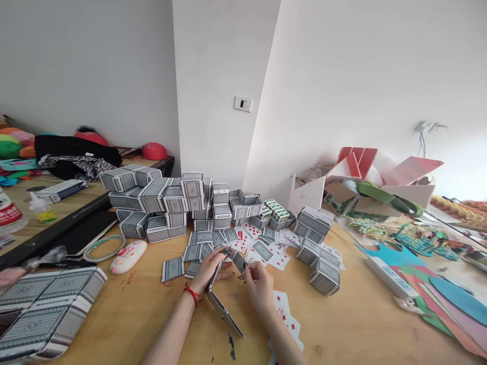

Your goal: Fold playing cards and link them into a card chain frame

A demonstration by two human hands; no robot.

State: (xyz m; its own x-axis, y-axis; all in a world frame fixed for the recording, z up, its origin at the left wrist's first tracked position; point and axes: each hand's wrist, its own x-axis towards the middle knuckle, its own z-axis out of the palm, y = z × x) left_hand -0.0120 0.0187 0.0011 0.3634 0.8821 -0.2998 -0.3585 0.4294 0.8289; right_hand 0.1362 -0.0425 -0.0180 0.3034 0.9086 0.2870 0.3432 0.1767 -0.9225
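My left hand (208, 271), with a red string on its wrist, pinches the top of a folded strip of grey-backed playing cards (224, 309) that runs down toward me on the wooden table (365, 324). My right hand (259, 284) is closed on another grey-backed card (239, 262) held against that strip's upper end. Loose cards (262, 248), some face up with red diamonds, lie just beyond both hands. A few face-up diamond cards (285, 317) rest under my right forearm.
A heap of card-built boxes (171, 200) stands at the back, with more boxes (319, 253) to the right and large ones (41, 309) at front left. A white mouse (127, 256), a tape ring (103, 248), a power strip (386, 274), coloured paper (449, 299) and open cartons (365, 187) surround the spot.
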